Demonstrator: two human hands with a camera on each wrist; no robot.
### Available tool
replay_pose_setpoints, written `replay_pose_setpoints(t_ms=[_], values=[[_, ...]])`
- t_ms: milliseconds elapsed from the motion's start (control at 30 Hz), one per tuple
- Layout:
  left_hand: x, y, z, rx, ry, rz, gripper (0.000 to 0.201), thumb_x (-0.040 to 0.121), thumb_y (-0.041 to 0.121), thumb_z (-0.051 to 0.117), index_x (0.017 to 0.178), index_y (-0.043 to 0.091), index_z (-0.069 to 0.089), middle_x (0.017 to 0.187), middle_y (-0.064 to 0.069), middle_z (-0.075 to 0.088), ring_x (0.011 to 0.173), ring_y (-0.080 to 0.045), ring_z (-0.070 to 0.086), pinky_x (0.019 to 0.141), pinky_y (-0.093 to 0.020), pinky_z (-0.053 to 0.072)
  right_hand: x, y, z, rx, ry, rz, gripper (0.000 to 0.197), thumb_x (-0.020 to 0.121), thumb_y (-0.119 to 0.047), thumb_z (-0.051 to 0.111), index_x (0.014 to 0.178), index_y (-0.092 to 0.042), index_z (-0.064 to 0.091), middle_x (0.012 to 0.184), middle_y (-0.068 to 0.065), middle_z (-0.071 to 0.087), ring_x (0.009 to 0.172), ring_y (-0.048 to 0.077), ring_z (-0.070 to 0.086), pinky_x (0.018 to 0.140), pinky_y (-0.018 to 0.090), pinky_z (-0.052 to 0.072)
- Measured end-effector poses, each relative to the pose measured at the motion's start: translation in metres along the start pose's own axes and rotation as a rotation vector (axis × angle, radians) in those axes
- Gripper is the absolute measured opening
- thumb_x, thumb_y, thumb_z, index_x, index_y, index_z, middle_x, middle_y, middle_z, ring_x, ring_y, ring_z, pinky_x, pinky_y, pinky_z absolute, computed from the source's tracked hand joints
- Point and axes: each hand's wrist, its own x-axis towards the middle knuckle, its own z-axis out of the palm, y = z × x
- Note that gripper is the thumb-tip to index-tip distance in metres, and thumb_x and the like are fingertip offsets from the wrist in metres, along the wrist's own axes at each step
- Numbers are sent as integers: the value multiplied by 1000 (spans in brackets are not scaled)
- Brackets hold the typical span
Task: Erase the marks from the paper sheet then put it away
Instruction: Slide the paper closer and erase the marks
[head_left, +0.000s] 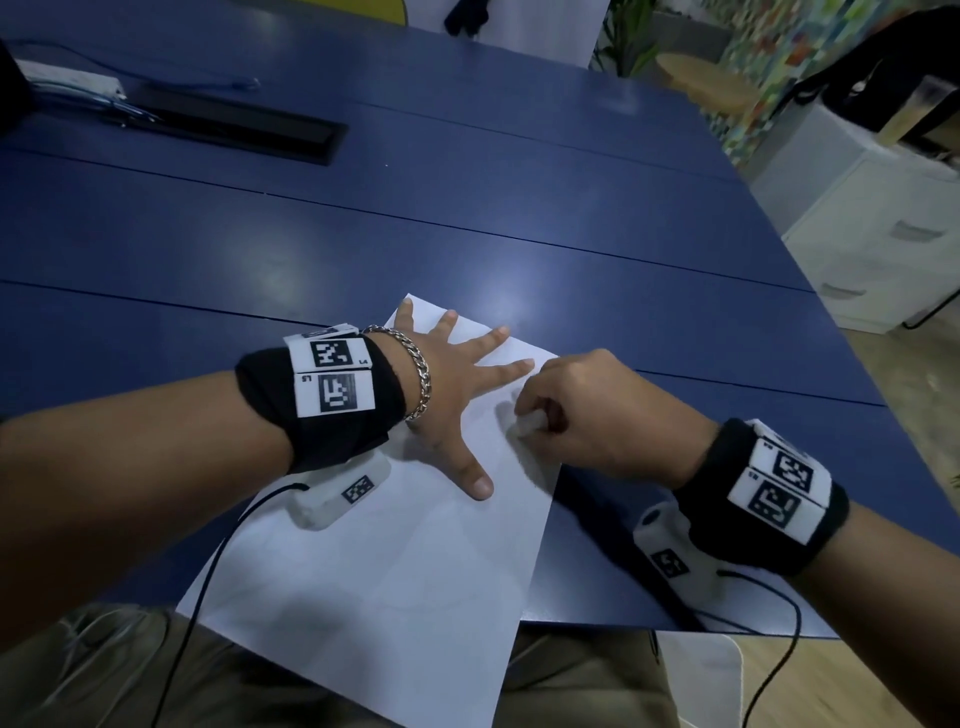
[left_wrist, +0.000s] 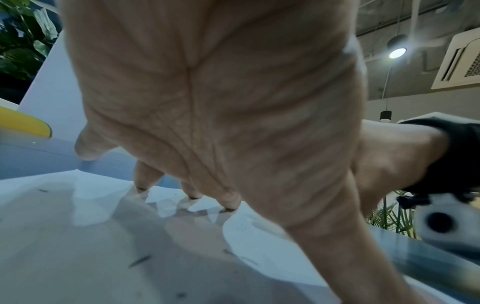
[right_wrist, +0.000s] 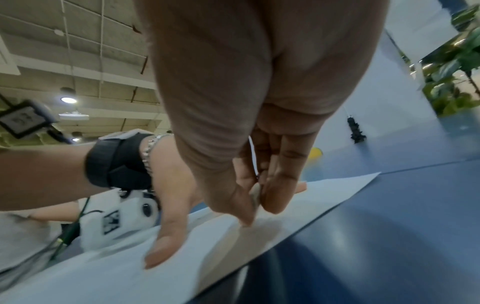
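At the table's near edge, the spread left hand pins the thin, floppy paper; the right hand pinches an eraser.

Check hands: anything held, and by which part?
Right hand pinches a small white eraser by its upper part. Left hand holds nothing, pressing flat on the paper sheet.

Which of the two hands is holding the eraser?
The right hand: its fingers pinch the small white eraser against the paper sheet. The left hand lies spread flat on the sheet, holding nothing.
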Motion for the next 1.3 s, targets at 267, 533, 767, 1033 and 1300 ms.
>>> replay_pose_setpoints(t_ms=[267,533,767,1033,1300], values=[[-2,1,1,7,11,-5,141,46,105,58,147,63,-30,166,17,-35,157,-43,-19,114,-80,-8,-2,-19,6,32,-14,-4,11,84,-21,62,73,-25,61,71,-8,58,61,11,53,57,30,48],[-3,3,3,14,12,-61,145,36,111,47,147,61,-33,166,15,-35,158,-44,-14,119,-75,-1,14,14,-4,-10,72,81,14,83,-23,64,91,-22,75,78,-5,68,71,16,63,67,39,58],[-5,7,3,33,35,-109,144,40,112,44,151,58,-30,168,12,-31,158,-45,-8,116,-77,-4,13,7,-2,25,71,76,14,84,-24,65,93,-24,76,77,-8,69,69,9,63,66,31,57],[-6,10,3,16,17,-133,144,42,112,45,150,56,-32,168,12,-34,158,-47,-10,115,-80,-4,15,12,-9,54,26,37,10,85,-26,70,92,-25,77,75,-10,70,69,6,65,68,32,58],[-5,10,2,36,10,-134,145,40,113,42,149,56,-33,167,10,-35,157,-50,-9,114,-79,-4,8,0,-5,48,-58,-31,11,84,-32,68,88,-25,76,74,-9,70,69,9,64,66,30,55]])
